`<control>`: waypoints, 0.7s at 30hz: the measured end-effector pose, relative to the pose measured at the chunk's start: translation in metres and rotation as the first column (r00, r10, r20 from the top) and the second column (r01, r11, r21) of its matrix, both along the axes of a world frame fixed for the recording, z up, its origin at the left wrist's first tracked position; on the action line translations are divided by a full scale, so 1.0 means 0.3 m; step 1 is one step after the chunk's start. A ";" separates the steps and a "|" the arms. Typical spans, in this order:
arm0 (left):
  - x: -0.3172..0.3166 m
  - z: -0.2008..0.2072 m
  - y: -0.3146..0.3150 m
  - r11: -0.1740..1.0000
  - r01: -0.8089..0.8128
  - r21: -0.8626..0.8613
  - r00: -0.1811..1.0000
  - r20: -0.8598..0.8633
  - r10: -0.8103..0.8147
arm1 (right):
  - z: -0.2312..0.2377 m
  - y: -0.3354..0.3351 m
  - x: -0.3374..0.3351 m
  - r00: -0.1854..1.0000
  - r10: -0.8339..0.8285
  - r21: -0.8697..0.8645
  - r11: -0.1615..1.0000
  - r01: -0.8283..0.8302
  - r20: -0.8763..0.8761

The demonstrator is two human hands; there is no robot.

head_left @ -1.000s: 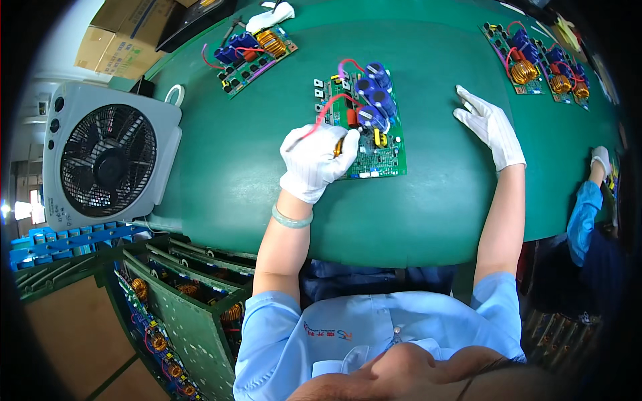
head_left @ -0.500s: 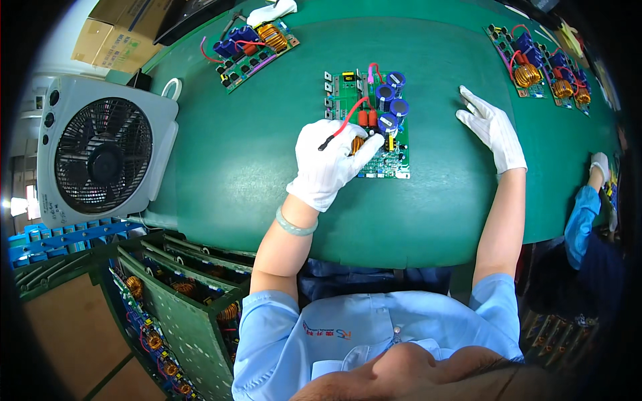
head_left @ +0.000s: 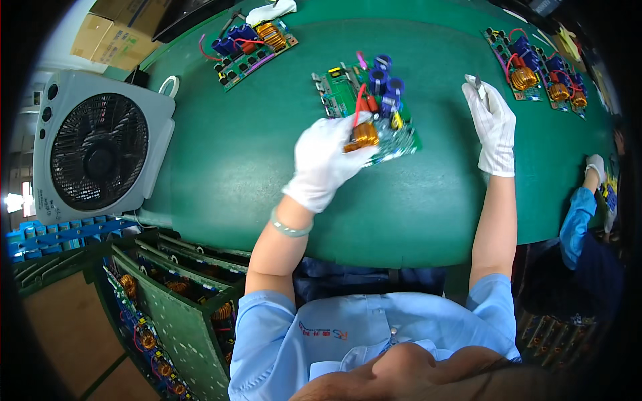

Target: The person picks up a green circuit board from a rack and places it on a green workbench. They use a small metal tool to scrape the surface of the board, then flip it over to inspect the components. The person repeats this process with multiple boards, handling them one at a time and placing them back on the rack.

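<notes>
My gloved left hand (head_left: pixel 328 160) is closed on the near left part of a green circuit board (head_left: pixel 344 93), at its copper-wound coil (head_left: pixel 365 136). The board is tilted and slightly blurred. On it stand several blue capacitors (head_left: pixel 378 81) and a red wire (head_left: pixel 360 100) that rises beside them. To the right, my gloved right hand (head_left: pixel 495 130) is raised over the mat, its fingers pinched around a slim object with a dark tip (head_left: pixel 478 83); its exact kind I cannot make out.
A green mat (head_left: pixel 234 167) covers the table. Another board (head_left: pixel 257 53) lies at the far left, and several more (head_left: pixel 528 70) at the far right. A grey fan (head_left: pixel 100 147) stands at left, above a rack of boards (head_left: pixel 180 321). A co-worker's gloved hand (head_left: pixel 595 167) shows at right.
The board has turned and shifted slightly left, and my left hand's hold exposes more of the coil. My right hand has gone from stretched flat to pinched and turned upward.
</notes>
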State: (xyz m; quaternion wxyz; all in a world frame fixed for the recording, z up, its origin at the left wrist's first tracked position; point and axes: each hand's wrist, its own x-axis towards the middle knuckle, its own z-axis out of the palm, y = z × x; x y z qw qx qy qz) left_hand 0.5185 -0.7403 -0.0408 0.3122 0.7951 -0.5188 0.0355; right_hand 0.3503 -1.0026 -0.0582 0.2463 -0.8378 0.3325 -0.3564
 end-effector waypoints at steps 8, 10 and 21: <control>-0.047 -0.033 -0.007 0.839 0.368 -0.401 0.720 -0.448 -0.530 | 0.108 0.182 0.019 0.817 0.575 0.166 0.810 -0.562 -0.038; 0.015 -0.016 0.013 0.838 0.117 -0.534 0.705 -0.550 -0.448 | 0.101 0.181 0.012 0.795 0.600 0.254 0.785 -0.565 -0.084; 0.226 -0.031 0.008 0.979 0.079 -0.189 0.996 -0.031 -0.086 | 0.040 0.148 0.010 0.731 0.679 0.315 0.710 -0.630 -0.069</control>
